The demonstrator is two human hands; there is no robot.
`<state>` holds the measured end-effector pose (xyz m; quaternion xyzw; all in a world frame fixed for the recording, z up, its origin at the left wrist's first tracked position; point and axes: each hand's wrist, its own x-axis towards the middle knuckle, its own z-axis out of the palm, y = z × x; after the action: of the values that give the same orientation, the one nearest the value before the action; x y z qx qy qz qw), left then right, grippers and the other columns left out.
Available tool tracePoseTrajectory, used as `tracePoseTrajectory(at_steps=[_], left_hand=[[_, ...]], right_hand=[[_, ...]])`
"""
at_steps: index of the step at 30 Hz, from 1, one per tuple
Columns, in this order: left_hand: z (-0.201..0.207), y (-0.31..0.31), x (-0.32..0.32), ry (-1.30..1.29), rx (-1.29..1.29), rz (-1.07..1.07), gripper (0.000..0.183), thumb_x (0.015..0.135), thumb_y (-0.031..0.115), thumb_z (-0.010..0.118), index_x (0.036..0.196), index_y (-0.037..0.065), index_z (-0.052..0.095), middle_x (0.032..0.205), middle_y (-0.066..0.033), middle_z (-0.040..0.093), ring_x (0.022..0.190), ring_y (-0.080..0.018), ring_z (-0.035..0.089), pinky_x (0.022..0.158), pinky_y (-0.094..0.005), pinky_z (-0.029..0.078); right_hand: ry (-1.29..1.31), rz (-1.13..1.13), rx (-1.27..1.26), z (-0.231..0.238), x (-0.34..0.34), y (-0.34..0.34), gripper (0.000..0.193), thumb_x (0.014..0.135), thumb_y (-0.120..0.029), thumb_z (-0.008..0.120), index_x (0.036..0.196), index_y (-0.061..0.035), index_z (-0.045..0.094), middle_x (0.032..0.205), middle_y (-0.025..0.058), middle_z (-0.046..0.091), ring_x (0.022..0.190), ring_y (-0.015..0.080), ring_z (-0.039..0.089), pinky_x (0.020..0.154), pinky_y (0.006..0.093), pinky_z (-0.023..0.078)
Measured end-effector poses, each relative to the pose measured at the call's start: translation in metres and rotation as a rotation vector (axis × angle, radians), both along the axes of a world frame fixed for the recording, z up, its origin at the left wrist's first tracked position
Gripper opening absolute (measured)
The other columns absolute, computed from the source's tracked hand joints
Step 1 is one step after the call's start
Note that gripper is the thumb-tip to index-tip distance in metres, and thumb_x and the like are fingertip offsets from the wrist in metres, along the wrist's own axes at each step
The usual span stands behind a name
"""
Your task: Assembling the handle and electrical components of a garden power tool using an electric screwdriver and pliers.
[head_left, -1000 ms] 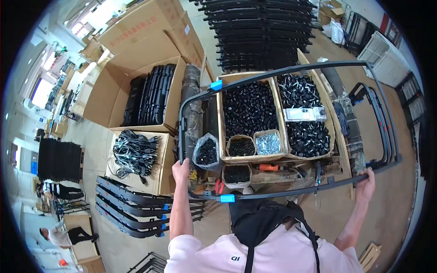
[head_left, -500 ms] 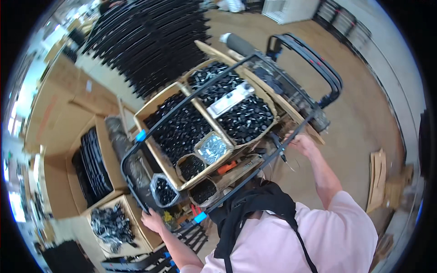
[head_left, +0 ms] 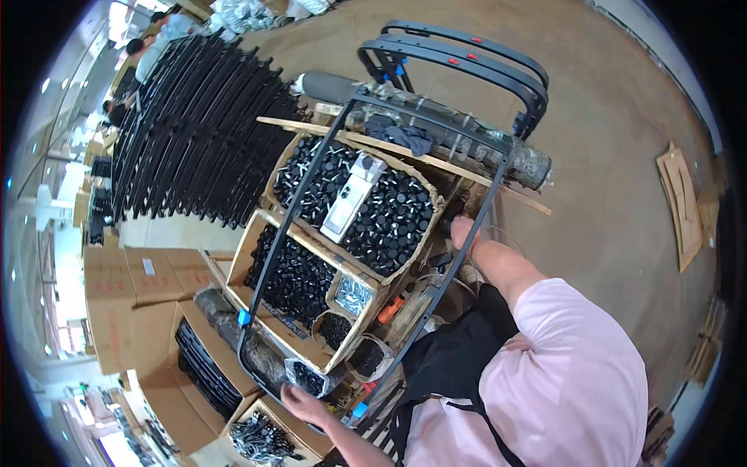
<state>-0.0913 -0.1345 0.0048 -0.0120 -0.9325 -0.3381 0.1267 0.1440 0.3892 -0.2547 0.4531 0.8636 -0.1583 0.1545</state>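
Observation:
A black tubular frame [head_left: 271,261] with blue clips lies over boxes of small parts. At its near left corner my left hand [head_left: 303,404] is closed around the tube, beside a plastic-lined tub of black bits [head_left: 306,379]. My right hand [head_left: 462,231] reaches past the frame's right-hand bar to a dark object beside the boxes. Its fingers look closed, but what they hold is mostly hidden. Black round-headed parts [head_left: 394,222] fill the far box, where a white and grey bar-shaped piece [head_left: 352,198] lies on top. Silver screws [head_left: 352,294] sit in a small box nearer me.
A wooden strip [head_left: 436,162] and a wrapped roll [head_left: 420,121] lie beyond the boxes, with curved black frames [head_left: 467,50] behind. Stacked black frames [head_left: 202,132] rise at the far left. An open carton [head_left: 167,389] stands left. Flat cardboard [head_left: 679,206] lies at right.
My view has turned, so the scene sits differently. My right hand has moved from on the frame's bar to beyond it, by the boxes. The left hand stays at the frame's corner.

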Motion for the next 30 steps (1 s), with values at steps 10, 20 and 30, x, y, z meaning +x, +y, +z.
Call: tracePoseTrajectory(at_steps=[10, 20, 30], left_hand=[[-0.001, 0.288, 0.047, -0.526, 0.347, -0.815, 0.025, 0.107, 0.012, 0.059, 0.121, -0.004, 0.071, 0.111, -0.0123, 0.075, 0.102, -0.0184, 0.072, 0.092, -0.0292, 0.056], [0.072, 0.562, 0.168, -0.707, 0.622, -1.669, 0.037, 0.109, 0.027, 0.059, 0.132, -0.002, 0.065, 0.119, -0.0096, 0.072, 0.113, -0.0165, 0.065, 0.100, -0.0307, 0.050], [0.070, 0.617, 0.196, -1.143, 0.880, -1.563, 0.036, 0.106, 0.036, 0.063, 0.118, 0.002, 0.068, 0.106, -0.0044, 0.066, 0.099, -0.0121, 0.058, 0.093, -0.0298, 0.046]], right_hand=[[0.279, 0.048, 0.043, 0.184, 0.119, -0.006, 0.033, 0.081, -0.022, 0.063, 0.096, 0.0066, 0.068, 0.090, 0.0270, 0.072, 0.088, 0.0401, 0.074, 0.076, 0.0489, 0.060], [0.446, -0.182, -0.114, 0.407, 0.161, 0.067, 0.038, 0.087, -0.037, 0.066, 0.091, 0.0005, 0.070, 0.081, 0.0215, 0.072, 0.078, 0.0360, 0.073, 0.071, 0.0503, 0.055], [0.274, -0.212, -0.160, 0.418, 0.114, 0.126, 0.042, 0.086, -0.032, 0.055, 0.071, 0.0034, 0.071, 0.068, 0.0182, 0.070, 0.073, 0.0353, 0.072, 0.075, 0.0485, 0.057]])
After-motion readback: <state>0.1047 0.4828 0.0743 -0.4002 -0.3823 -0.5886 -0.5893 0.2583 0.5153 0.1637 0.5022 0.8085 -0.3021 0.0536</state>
